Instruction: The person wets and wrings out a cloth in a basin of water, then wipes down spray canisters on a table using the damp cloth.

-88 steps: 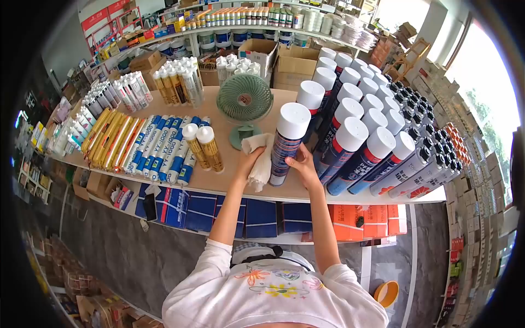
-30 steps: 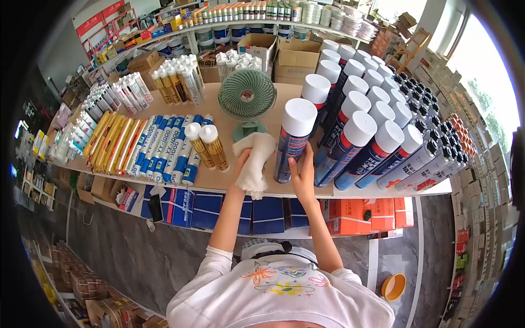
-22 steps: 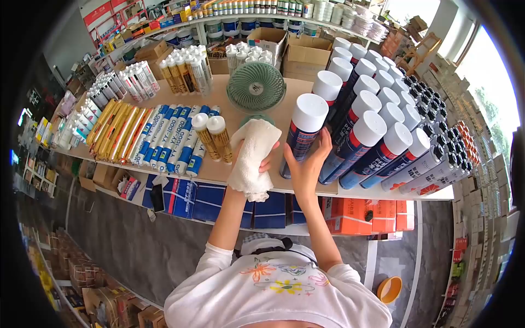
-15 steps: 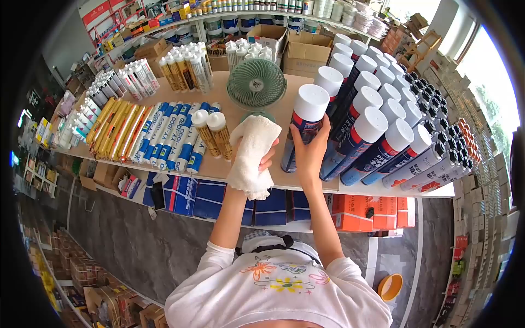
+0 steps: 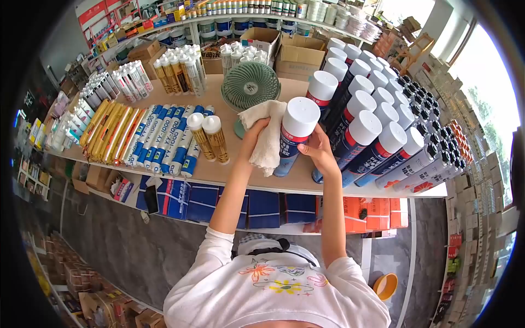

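A spray can [image 5: 294, 139] with a white cap and dark blue label stands slightly tilted at the table's front. My right hand [image 5: 321, 156] grips its right side, thumb in front and other fingers partly hidden behind. In my left hand [image 5: 253, 139] is a cream cloth [image 5: 269, 136], pressed against the can's left side. Just behind the cloth stands a green fan [image 5: 250, 87]. To the right, rows of similar white-capped cans [image 5: 365, 128] stand close to my right hand.
Two gold sealant tubes [image 5: 216, 139] stand left of my left arm, beside blue-and-white sausage packs [image 5: 164, 139] and gold packs [image 5: 112, 131]. Black-capped cans [image 5: 424, 156] fill the table's right end. Open cardboard boxes [image 5: 299, 54] stand behind. Blue boxes [image 5: 262, 208] sit on the lower shelf.
The cloth in my left hand has moved right and now meets the can. My right hand has shifted lower on the can, which stands nearer the cloth. The view has shifted slightly.
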Tool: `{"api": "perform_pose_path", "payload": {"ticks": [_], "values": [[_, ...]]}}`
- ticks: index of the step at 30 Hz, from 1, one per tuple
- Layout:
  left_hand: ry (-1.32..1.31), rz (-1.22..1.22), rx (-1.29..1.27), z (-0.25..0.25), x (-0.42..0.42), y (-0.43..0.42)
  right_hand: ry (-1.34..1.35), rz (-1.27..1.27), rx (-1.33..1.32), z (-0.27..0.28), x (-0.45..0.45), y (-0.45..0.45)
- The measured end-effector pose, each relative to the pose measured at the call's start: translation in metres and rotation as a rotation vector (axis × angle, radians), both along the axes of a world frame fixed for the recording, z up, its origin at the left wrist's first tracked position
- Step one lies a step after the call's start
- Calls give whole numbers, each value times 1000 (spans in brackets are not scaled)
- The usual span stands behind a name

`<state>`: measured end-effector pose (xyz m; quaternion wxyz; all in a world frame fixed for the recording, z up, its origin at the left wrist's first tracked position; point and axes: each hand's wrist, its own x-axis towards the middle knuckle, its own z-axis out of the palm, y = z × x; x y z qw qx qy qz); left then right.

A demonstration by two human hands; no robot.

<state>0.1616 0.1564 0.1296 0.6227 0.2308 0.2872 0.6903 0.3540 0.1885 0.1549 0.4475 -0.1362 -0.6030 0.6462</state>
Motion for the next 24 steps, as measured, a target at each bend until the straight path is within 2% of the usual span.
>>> {"api": "perform_pose_path", "payload": {"ticks": [1, 5, 6, 8, 13, 15, 17, 18, 20, 21, 24], "values": [[-68, -48, 35, -7, -2, 7, -1, -1, 0, 0, 0, 1], [258, 102, -71, -36, -1, 9, 2, -21, -90, -3, 1, 11], [280, 76, -89, -69, -6, 15, 10, -6, -89, -6, 2, 14], [313, 100, -111, -96, -1, -2, 20, 0, -62, -13, 1, 15], [302, 184, -177, -109, 9, -25, 48, 29, -35, -14, 1, 17], [372, 230, -142, -104, 8, -23, 16, 22, -47, -10, 3, 12], [364, 233, -166, -95, 9, -25, -36, -142, -8, -5, 3, 0], [356, 239, -190, -87, 9, -26, -37, -141, -5, -8, 1, -4], [353, 262, -171, -75, 11, -32, -199, -537, 345, -15, 0, -12], [353, 282, -156, -72, 12, -34, -344, -649, 466, -14, 2, -17], [329, 301, -188, -72, 17, -40, -375, -854, 484, -5, -23, -41]]}}
